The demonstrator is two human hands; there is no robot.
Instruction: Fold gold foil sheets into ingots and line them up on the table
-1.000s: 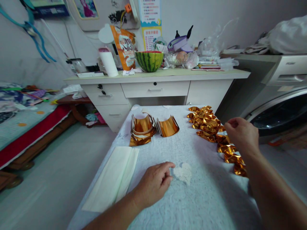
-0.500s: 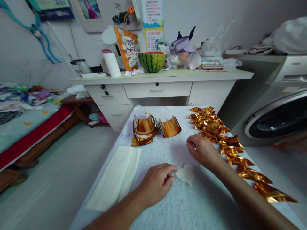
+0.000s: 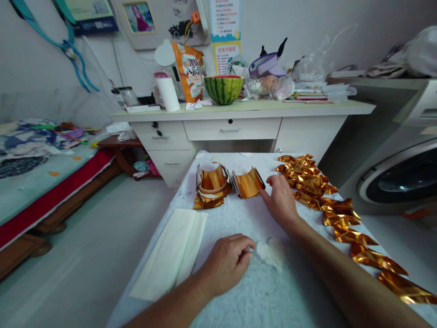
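My right hand is over the table at the right edge of a small curved stack of gold foil paper. Its thumb and fingers are apart, with nothing between them. Left of that stack stands a larger curled bundle of gold foil sheets, a paler band showing around it. My left hand rests low over the middle of the table, fingers curled in and nothing visible in them. Beside it on the left lies a folded pale cloth or paper. Folded gold foil pieces with pointed ends line the right side.
The table has a light bluish cover. Behind it, a white desk carries a cut watermelon, an orange snack bag and a paper roll. A bed stands left, a washing machine right.
My right hand has moved forward to the small foil stack, and its fingers have spread. My left hand has hardly moved. The whole view has shifted slightly.
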